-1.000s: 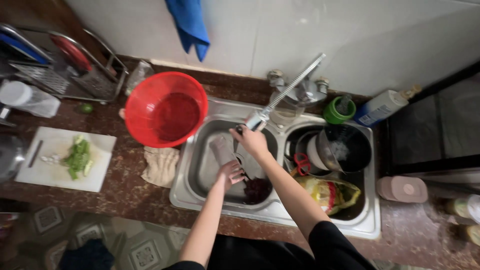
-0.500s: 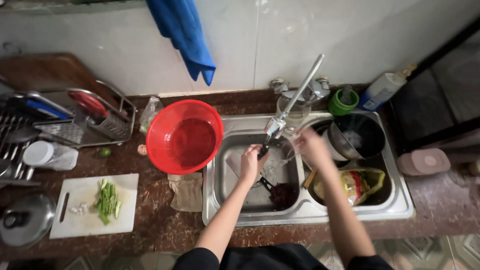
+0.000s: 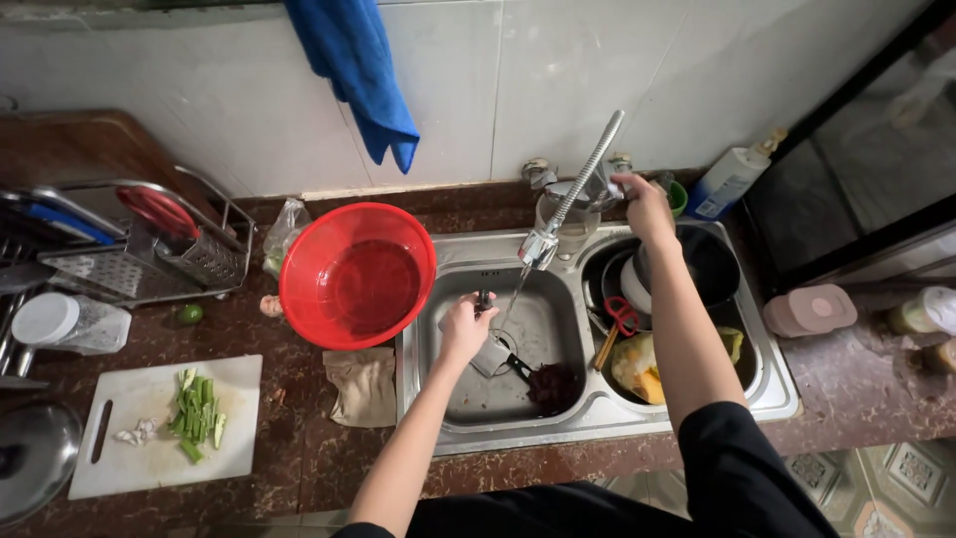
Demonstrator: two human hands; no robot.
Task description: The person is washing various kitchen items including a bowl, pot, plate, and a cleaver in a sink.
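a round red plastic basin (image 3: 357,275) sits on the counter's edge beside the sink. below it lies a crumpled beige cloth (image 3: 364,386). a white cutting board (image 3: 159,428) carries chopped green vegetables (image 3: 197,412). a blue towel (image 3: 360,72) hangs on the tiled wall.

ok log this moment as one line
left hand: holds cleaver under running faucet | right hand: on tap handle | red basin: beside sink

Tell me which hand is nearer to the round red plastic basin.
Left. The left hand is in the sink, just right of the round red plastic basin; the right hand is farther right, at the tap.
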